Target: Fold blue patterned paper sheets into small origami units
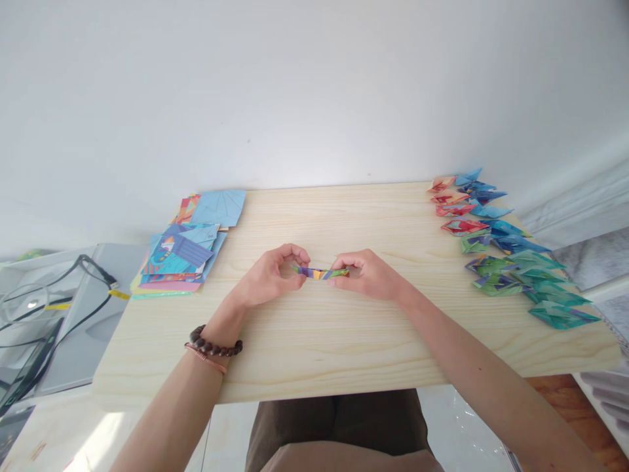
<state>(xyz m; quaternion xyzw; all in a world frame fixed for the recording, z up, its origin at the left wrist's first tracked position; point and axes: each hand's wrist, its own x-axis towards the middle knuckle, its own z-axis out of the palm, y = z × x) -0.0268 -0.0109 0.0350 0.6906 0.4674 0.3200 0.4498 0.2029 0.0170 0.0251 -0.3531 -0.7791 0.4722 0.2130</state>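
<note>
A brown-clad lap sits below forearms angled inward over a wooden table, where the left hand and right hand, fingers curled, pinch opposite ends of a folded paper near the middle; a white wall stands behind.

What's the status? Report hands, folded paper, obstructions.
Left hand, right hand: holding opposite ends. Folded paper: narrow, multicolored. Paper stack far left, folded pieces far right, both away from the hands.
</note>
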